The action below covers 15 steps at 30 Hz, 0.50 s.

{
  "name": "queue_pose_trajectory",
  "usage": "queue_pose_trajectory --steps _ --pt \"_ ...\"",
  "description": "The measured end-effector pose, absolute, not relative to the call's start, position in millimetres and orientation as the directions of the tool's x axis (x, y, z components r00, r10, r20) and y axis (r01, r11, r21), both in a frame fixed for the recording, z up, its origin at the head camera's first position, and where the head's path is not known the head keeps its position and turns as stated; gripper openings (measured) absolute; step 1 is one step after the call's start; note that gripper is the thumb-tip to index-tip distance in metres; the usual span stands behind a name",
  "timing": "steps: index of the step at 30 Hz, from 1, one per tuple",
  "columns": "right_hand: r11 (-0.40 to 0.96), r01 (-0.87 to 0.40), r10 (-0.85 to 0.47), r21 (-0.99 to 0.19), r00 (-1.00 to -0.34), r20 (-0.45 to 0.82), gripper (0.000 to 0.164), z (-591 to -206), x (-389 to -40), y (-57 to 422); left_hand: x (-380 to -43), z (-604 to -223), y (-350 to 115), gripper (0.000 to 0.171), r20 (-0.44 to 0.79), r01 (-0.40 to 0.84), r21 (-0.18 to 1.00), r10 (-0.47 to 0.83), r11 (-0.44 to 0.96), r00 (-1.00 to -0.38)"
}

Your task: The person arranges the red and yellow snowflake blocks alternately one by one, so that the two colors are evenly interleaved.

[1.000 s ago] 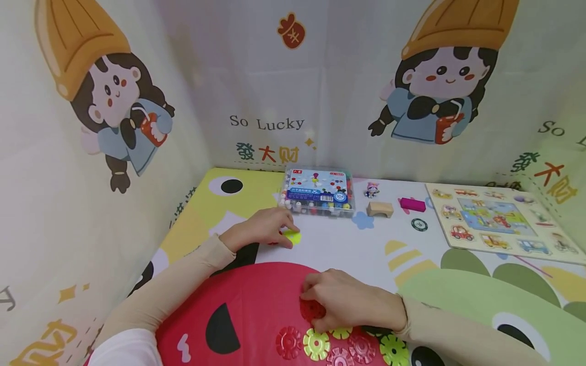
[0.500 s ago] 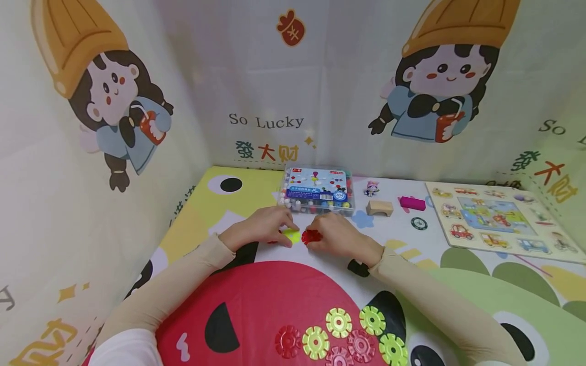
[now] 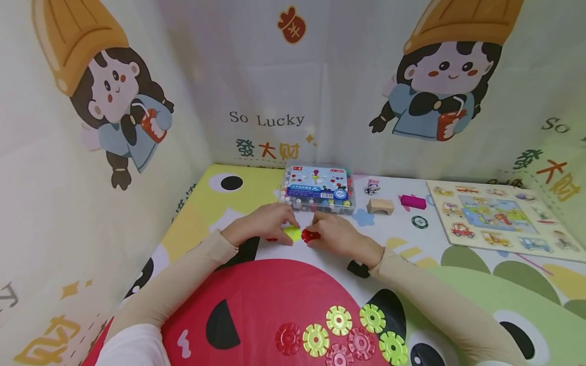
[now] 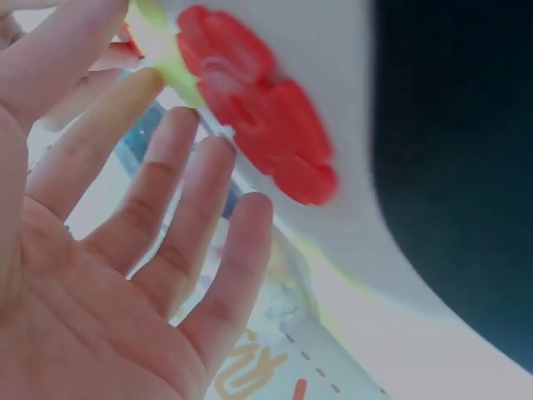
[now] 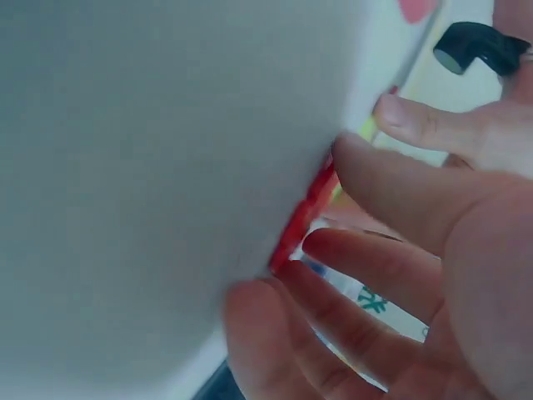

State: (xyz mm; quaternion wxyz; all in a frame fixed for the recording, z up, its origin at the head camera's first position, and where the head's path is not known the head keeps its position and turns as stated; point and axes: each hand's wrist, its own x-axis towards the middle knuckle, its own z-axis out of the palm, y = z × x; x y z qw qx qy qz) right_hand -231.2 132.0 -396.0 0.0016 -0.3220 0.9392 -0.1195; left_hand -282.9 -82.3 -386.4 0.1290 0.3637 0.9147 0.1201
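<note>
My left hand (image 3: 265, 223) rests on the table, thumb and index finger at the edges of a yellow snowflake building disc (image 3: 291, 234). A red snowflake disc (image 4: 258, 104) lies flat beside it, partly hidden under the hand in the head view. My right hand (image 3: 336, 235) holds another red snowflake disc (image 5: 301, 218) between thumb and fingertips, down at the table just right of the yellow one. Whether these two discs touch, I cannot tell. Nearer me lie loose discs, among them a red one (image 3: 288, 339) and a yellow-green one (image 3: 339, 320).
Behind the hands is a clear plastic box (image 3: 317, 189) of small coloured parts. To its right are a figurine (image 3: 372, 186), a wooden arch block (image 3: 380, 206), a magenta block (image 3: 413, 202), a round chip (image 3: 419, 222) and a puzzle board (image 3: 503, 218). Printed curtains enclose the table.
My right hand has picked a red disc from the near group and carried it forward to beside the yellow disc, where it now stays. The left hand has hardly moved.
</note>
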Motion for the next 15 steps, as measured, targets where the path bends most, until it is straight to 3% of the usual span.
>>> queue_pose_trajectory --steps 5,7,10,15 --pt "0.774 -0.576 -0.586 -0.263 -0.809 0.048 0.044 -387.9 -216.8 132.6 -280.5 -384.6 -76.4 0.049 -0.123 0.67 0.316 0.729 0.672 -0.673" --pt "0.747 -0.619 -0.627 -0.241 -0.777 0.054 0.044 -384.3 -201.0 130.7 -280.1 -384.3 -70.9 0.049 -0.093 0.713 0.292 0.761 0.638 -0.642" --pt "0.639 -0.737 -0.75 -0.219 -0.66 0.033 0.045 -381.4 -163.8 125.5 -280.2 -385.6 -60.3 0.048 -0.054 0.773 0.253 0.807 0.581 -0.588" --pt "0.371 -0.901 -0.928 -0.224 -0.371 -0.046 0.055 -386.3 -104.9 117.6 -278.9 -389.7 -47.0 0.047 -0.069 0.801 0.212 0.826 0.56 -0.559"
